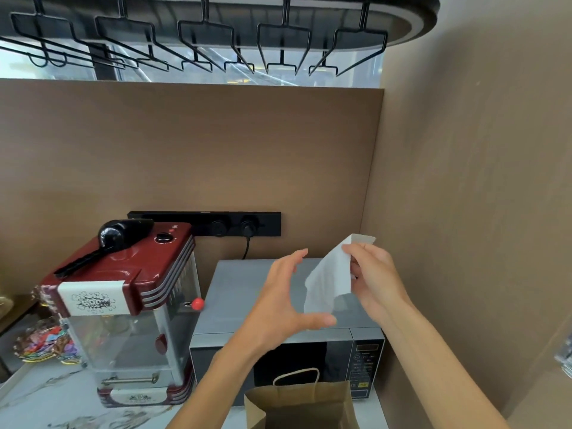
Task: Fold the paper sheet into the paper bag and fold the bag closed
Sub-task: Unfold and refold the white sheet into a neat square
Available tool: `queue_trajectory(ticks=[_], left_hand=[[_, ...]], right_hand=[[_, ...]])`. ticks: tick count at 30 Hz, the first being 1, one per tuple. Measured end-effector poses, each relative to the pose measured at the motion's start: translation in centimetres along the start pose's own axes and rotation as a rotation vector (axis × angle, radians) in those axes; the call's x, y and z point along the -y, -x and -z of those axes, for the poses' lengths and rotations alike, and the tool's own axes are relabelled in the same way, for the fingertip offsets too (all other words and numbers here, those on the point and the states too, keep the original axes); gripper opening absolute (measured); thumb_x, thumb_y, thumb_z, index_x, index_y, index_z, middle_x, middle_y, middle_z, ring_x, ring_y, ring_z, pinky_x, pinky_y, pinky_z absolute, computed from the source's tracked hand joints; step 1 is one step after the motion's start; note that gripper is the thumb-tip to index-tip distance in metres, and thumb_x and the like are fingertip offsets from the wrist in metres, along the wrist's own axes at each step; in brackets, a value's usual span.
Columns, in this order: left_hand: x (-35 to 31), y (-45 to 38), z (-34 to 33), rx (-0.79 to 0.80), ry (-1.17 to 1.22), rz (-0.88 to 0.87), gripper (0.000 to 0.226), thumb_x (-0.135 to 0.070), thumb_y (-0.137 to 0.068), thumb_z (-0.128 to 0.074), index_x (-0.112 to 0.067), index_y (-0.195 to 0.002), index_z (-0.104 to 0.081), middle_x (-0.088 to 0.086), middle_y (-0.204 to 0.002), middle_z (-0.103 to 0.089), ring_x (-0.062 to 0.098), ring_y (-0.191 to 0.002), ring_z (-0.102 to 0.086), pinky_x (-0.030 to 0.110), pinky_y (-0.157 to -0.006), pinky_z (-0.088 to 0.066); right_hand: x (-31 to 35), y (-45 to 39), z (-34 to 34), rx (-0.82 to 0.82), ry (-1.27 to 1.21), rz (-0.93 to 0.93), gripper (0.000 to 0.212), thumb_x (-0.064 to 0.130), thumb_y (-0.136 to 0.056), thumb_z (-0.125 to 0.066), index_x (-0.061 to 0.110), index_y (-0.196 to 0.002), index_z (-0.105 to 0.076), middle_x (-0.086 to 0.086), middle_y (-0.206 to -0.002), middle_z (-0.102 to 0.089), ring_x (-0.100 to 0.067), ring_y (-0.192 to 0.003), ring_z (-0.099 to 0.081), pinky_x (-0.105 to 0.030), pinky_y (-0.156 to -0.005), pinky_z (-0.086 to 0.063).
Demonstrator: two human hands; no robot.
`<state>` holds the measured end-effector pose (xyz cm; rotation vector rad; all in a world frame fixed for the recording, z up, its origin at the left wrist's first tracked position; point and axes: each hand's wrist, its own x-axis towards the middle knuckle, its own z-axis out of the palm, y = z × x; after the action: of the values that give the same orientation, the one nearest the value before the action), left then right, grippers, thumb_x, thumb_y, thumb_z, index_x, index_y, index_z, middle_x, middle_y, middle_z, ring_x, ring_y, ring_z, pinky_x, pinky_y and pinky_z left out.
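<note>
Paper bag below raised hands, sheet.

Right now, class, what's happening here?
A person holds a white paper sheet up over a microwave. The right hand pinches its top edge; the left hand is open beside it, thumb under the lower edge. The brown bag stands open below, with no paper in it.
</note>
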<state>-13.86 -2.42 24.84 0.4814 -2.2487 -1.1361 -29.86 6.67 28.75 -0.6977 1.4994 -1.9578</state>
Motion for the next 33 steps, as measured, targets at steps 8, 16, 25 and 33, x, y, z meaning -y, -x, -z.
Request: queue_trajectory(ticks=[8,16,25,33], left_hand=[[0.1,-0.4,-1.9,-0.068,-0.054,0.032,0.100,-0.044,-0.081,-0.073,-0.046,-0.153,-0.003,-0.022,-0.155,-0.024,-0.004,-0.142,-0.024,0.022,-0.111,-0.025],[-0.8,-1.2,0.1,-0.105,0.122,0.123,0.043,-0.014,-0.102,-0.045,-0.046,-0.088,-0.070,-0.029,-0.063,-0.061,-0.006,-0.059,-0.048,0.006,-0.056,-0.037],[-0.9,-1.0,3.5,-0.004,0.820,0.352,0.028,-0.029,-0.097,-0.059,-0.012,-0.114,-0.073,0.013,-0.118,-0.074,0.031,-0.109,-0.070,0.046,-0.093,-0.057],[0.0,-1.0,5.2,0.101,1.059,0.338,0.040,-0.025,-0.091,-0.069,-0.008,-0.128,-0.065,0.020,-0.134,-0.063,0.039,-0.122,-0.061,0.052,-0.094,-0.054]], right_hand=[[1.0,0.4,-2.2,0.011,-0.120,-0.024,0.011,-0.001,-0.091,-0.063,0.006,-0.082,-0.062,-0.008,-0.068,-0.059,-0.018,-0.059,-0.059,-0.027,-0.055,-0.057],[1.5,-0.1,-2.2,0.108,-0.137,-0.057,0.008,0.012,-0.094,-0.065,0.005,-0.091,-0.064,-0.014,-0.078,-0.072,-0.022,-0.064,-0.068,-0.031,-0.058,-0.059],[-1.5,-1.5,2.0,-0.097,0.266,0.045,0.056,0.048,-0.074,-0.082,0.024,-0.120,-0.060,0.003,-0.122,-0.064,-0.015,-0.113,-0.060,-0.035,-0.098,-0.049],[-2.9,-1.5,2.0,0.477,-0.102,-0.299,0.049,0.033,-0.072,-0.087,0.006,-0.111,-0.075,-0.015,-0.111,-0.073,-0.028,-0.097,-0.068,-0.044,-0.089,-0.053]])
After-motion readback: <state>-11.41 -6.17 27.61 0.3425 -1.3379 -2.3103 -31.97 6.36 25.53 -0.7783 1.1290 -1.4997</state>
